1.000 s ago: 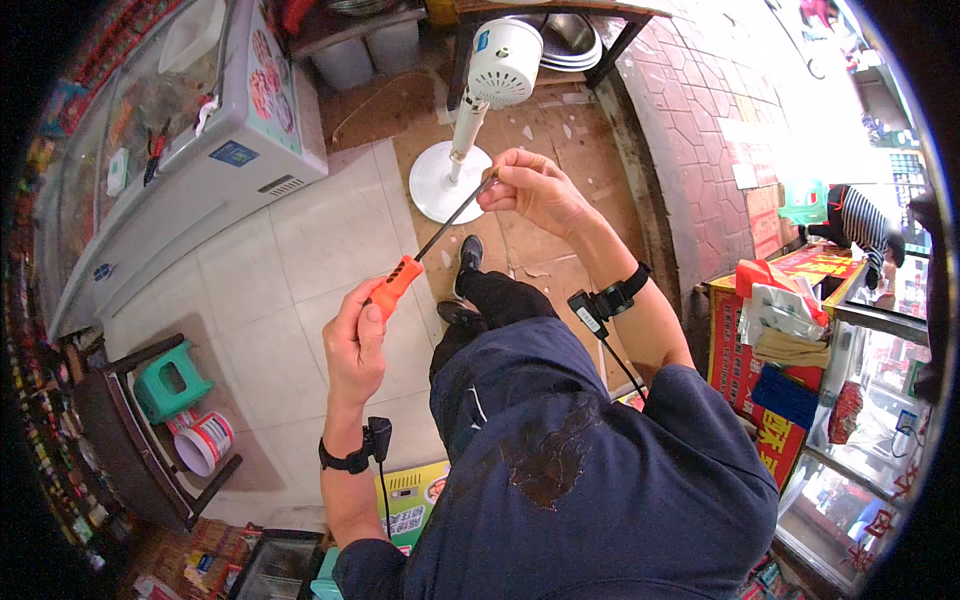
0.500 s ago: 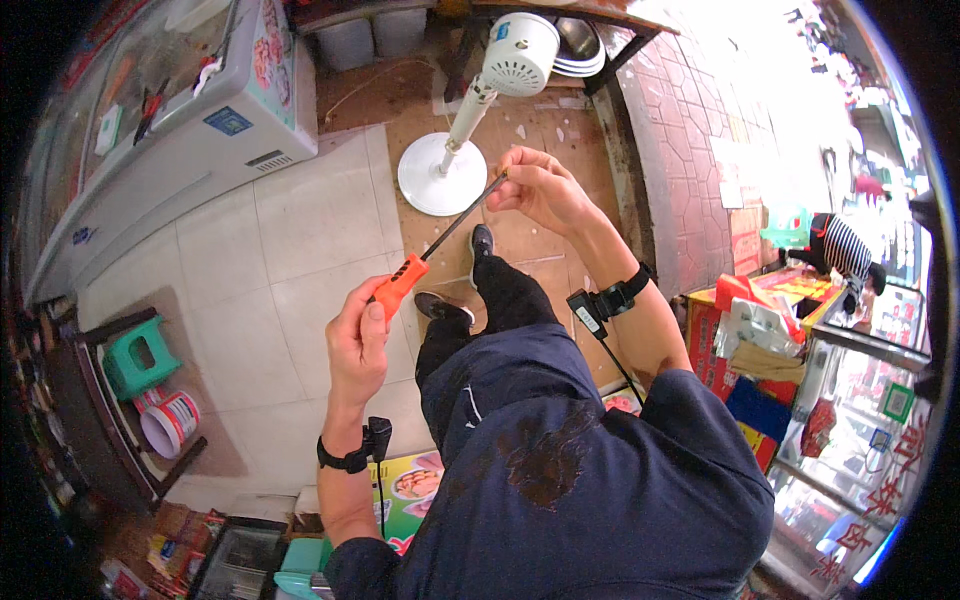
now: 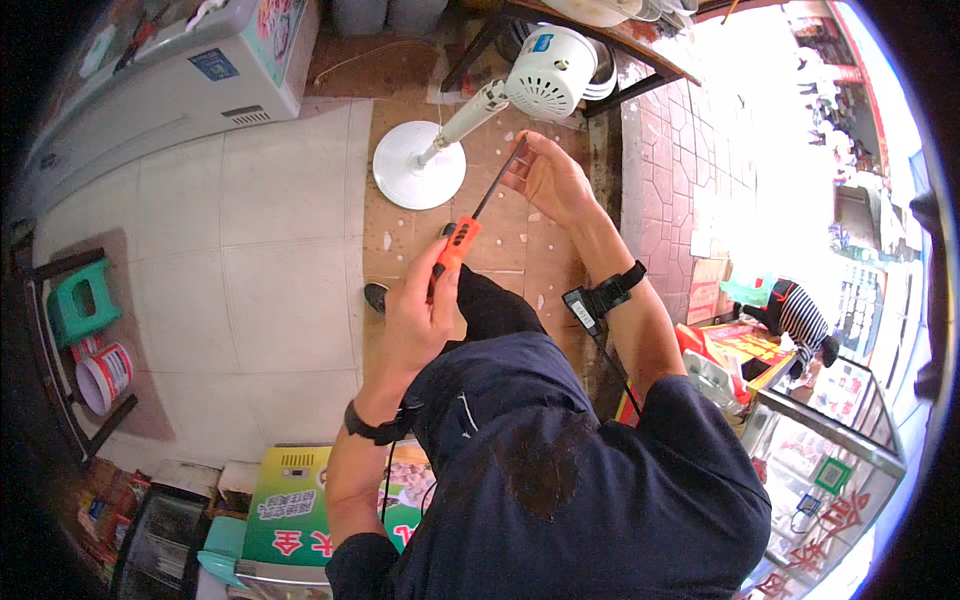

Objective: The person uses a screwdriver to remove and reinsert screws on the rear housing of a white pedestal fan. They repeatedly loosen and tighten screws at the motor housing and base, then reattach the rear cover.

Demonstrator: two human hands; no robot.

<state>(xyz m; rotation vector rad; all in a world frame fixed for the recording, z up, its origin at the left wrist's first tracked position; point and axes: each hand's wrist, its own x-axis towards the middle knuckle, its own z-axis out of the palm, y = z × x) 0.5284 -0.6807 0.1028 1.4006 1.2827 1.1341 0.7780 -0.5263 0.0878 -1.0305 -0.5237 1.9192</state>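
My left hand point(image 3: 420, 312) is closed around the orange handle of a screwdriver point(image 3: 459, 243). Its dark shaft slants up and away, ending at the fingertips of my right hand point(image 3: 556, 182). There the thumb and forefinger pinch the tip, while the other fingers are loosely curled. Whether a small part sits at that tip is too small to tell. Just beyond my hands stands a white pedestal fan point(image 3: 464, 115), with a vented motor housing on a tilted-looking pole and a round base; no blades or grille show on it.
A white chest freezer point(image 3: 170, 90) fills the far left. Behind the fan is a wooden table point(image 3: 610, 42) with bowls. A green stool point(image 3: 84, 303) and a bucket point(image 3: 104, 378) are at left. On the right, a person in stripes point(image 3: 802, 318) bends near a glass display case point(image 3: 825, 450).
My view has shifted, with the room turning slightly. My left hand has moved right and up with the screwdriver, whose shaft now stands steeper. My right fingers remain at its tip.
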